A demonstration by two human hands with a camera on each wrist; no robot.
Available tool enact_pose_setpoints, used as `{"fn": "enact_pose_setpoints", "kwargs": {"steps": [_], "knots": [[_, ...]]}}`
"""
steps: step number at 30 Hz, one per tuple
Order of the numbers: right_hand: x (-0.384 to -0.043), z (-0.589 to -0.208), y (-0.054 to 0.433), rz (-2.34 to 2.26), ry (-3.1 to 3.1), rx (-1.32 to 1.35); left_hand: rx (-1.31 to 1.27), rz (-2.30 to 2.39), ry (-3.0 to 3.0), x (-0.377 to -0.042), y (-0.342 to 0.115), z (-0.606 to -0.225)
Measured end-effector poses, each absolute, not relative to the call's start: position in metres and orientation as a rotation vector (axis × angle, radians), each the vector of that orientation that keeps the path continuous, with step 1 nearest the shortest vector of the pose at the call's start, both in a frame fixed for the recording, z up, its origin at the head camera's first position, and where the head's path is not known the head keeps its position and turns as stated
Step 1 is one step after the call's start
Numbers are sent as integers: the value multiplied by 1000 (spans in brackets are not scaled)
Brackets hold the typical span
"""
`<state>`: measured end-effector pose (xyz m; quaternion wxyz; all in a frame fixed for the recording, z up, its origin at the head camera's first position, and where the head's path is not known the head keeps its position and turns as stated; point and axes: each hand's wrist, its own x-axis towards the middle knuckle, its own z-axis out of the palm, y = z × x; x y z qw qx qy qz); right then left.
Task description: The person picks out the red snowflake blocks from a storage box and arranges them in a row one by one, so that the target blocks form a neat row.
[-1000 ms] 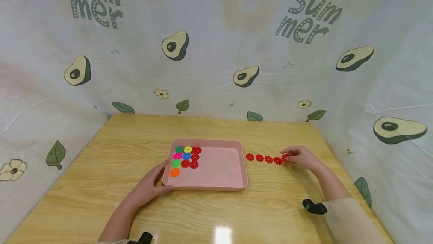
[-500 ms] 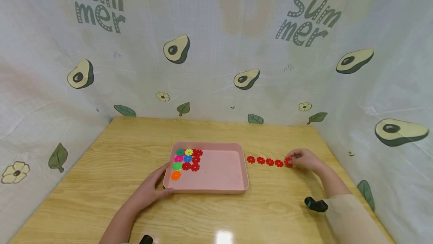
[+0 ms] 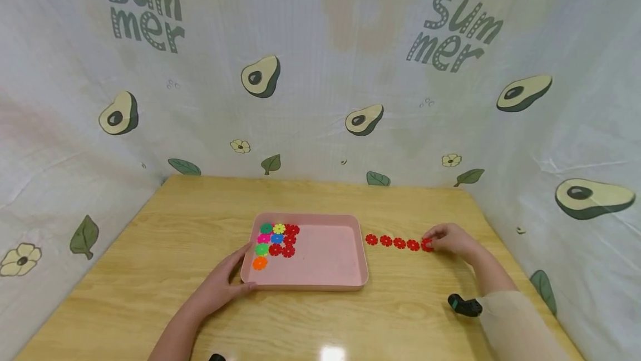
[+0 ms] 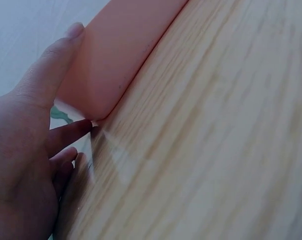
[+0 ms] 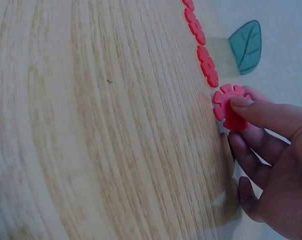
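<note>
My left hand (image 3: pixel 223 281) grips the left end of a pink tray (image 3: pixel 330 255), its thumb at the front wall and its fingers along the left side. In the left wrist view the thumb lies against the tray wall (image 4: pixel 116 55). Inside the tray's left part lie several notched plastic discs: orange (image 3: pixel 260 262), blue (image 3: pixel 277 238), yellow (image 3: pixel 279 228), pink, green and red. To the right of the tray my right hand (image 3: pixel 453 240) pinches a red notched disc (image 5: pixel 231 107) between thumb and fingers, the disc tilted up in the right wrist view. It is at the right end of a row of red discs (image 3: pixel 399 243).
Everything sits on a wood-grain table (image 3: pixel 320 199). A pale cloth (image 3: pixel 320 127) printed with avocados and leaves hangs behind the table and along its sides. A black wrist device (image 3: pixel 464 305) is by the right sleeve (image 3: pixel 516 316).
My right hand has moved slightly right, bringing its red disc from overlapping the row to its right end. The left hand stays at the tray; the whole head view has shifted slightly.
</note>
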<state>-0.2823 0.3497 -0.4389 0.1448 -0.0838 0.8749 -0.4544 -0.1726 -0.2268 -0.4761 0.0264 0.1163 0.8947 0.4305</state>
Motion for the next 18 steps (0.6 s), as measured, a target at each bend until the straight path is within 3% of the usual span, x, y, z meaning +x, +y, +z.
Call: {"fn": "enact_pose_setpoints", "kwargs": {"steps": [18], "knots": [[-277,-444,341,-1164,2665,-196,367,1334,2770,-173,-227,-478]]}}
